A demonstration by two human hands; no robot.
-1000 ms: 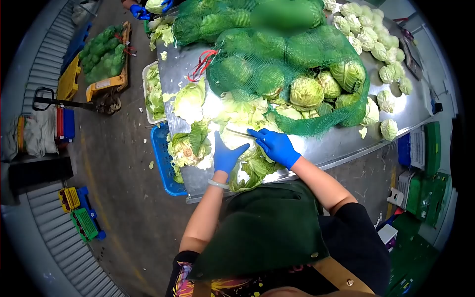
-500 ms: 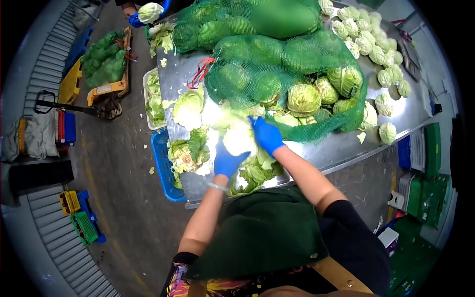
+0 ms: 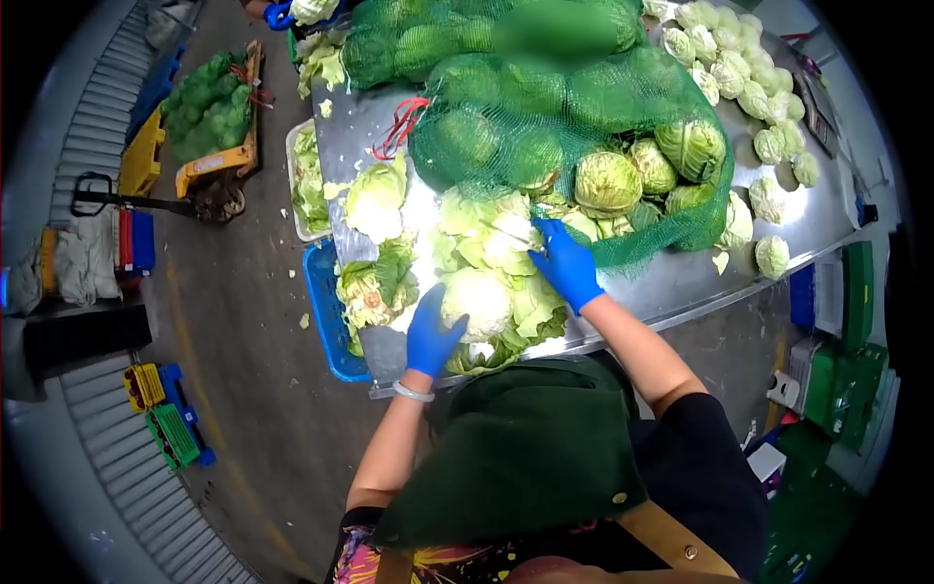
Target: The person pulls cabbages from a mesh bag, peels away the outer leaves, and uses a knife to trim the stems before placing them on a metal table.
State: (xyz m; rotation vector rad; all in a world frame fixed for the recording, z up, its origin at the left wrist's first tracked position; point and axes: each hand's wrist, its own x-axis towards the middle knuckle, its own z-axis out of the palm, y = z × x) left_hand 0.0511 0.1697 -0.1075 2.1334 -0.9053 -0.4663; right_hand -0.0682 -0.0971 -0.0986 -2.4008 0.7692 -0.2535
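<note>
A pale, trimmed cabbage rests on loose leaves near the front edge of the metal table. My left hand, in a blue glove, grips its left side with the thumb across the lower part. Beyond the cabbage lie peeled outer leaves. My right hand, also gloved, has its fingers bent at the right of these leaves; a thin pale line runs from near them, and I cannot tell what is in that hand. Right behind it, an opened green net sack shows several whole cabbages, one of them a round cabbage.
Loose leaves and a leafy trimmed piece lie on the left of the table. Below that edge stand a blue crate and a white tub. Trimmed cabbages cover the far right. Another person's gloved hand shows at top left.
My right hand has moved right, away from the cabbage, and peeled leaves now lie beyond it. My left hand has shifted slightly down, still at the cabbage's left side. The view has shifted a little.
</note>
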